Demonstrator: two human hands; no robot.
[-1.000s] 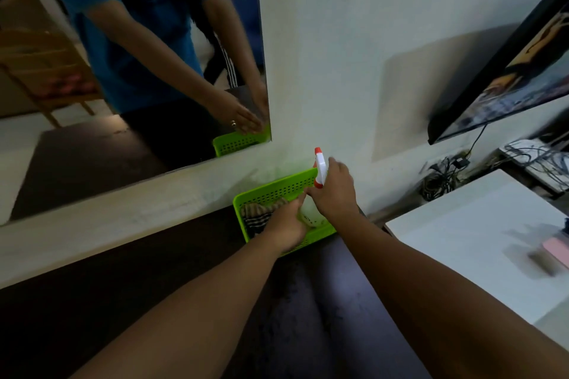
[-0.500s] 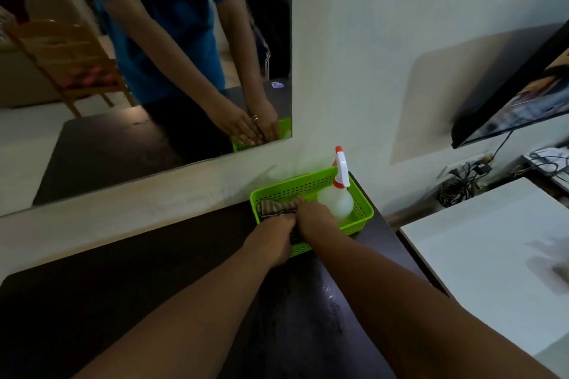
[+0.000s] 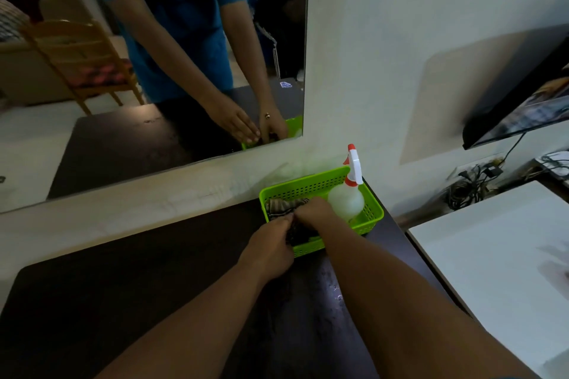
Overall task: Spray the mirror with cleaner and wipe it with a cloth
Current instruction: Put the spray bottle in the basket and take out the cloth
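Fingers of both hands are curled down into the near end of a bright green perforated plastic basket [image 3: 371, 218], just right of the frame's centre. On the left hand [image 3: 269, 251] they are bunched closed around the dark near part of a crumpled striped brown-and-tan cloth [image 3: 281, 205]. Those of the right hand [image 3: 315, 213] bend over the same fabric, knuckles up; their tips are hidden, so I cannot tell whether they actually pinch it. Both forearms run in from the bottom edge over a dark brown tabletop [image 3: 129, 280].

Striped folds of the cloth show beyond the left hand's knuckles, lying in the basket's left half, while its darker part disappears between the two hands.

Just right of the right hand, close enough that contact cannot be judged, a translucent white spray bottle with a white trigger head and red nozzle [image 3: 349, 194] stands upright in the basket's right half, untouched by any fingertips.

Behind the basket, filling the upper left of the frame, a large frameless wall mirror [image 3: 92, 138] reflects the person's blue shirt, both arms and a wooden chair. At the right edge, a white table [image 3: 498, 255] sits lower, with a tangle of black cables [image 3: 465, 191] above it.
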